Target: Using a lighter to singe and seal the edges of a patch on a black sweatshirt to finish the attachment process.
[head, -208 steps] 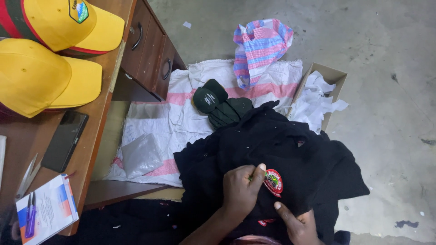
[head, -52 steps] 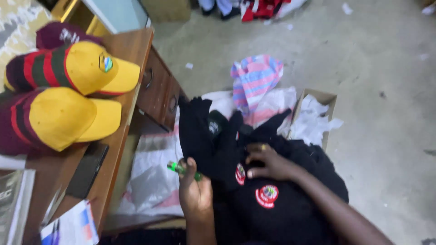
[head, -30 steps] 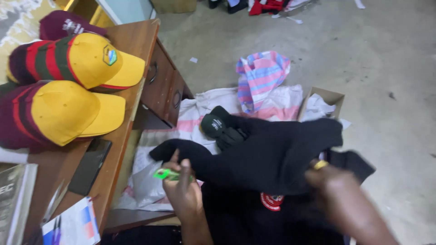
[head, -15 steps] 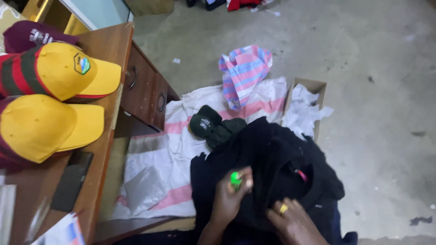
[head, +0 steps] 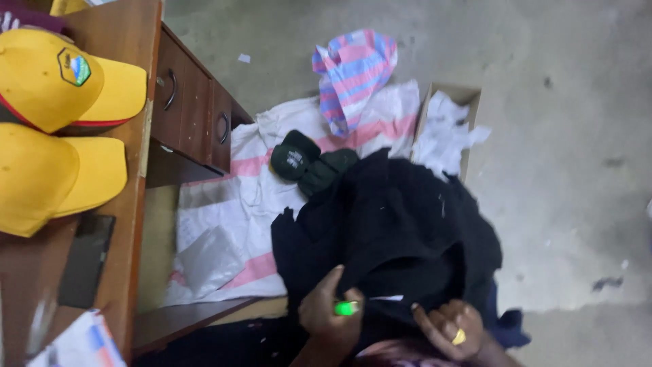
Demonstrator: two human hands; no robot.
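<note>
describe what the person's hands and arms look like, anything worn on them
Both hands are bare, with no gloves. The right hand wears a gold ring on one finger. The left hand shows no ring. No sleeves show on the little of the forearms in view.

Your hands are bare, no gloves and no sleeves reaching the wrists. A gold ring with a rounded face sits on one finger of your right hand (head: 454, 329); your left hand (head: 331, 319) wears none.

Head camera looks steeply down, seemingly close.
</note>
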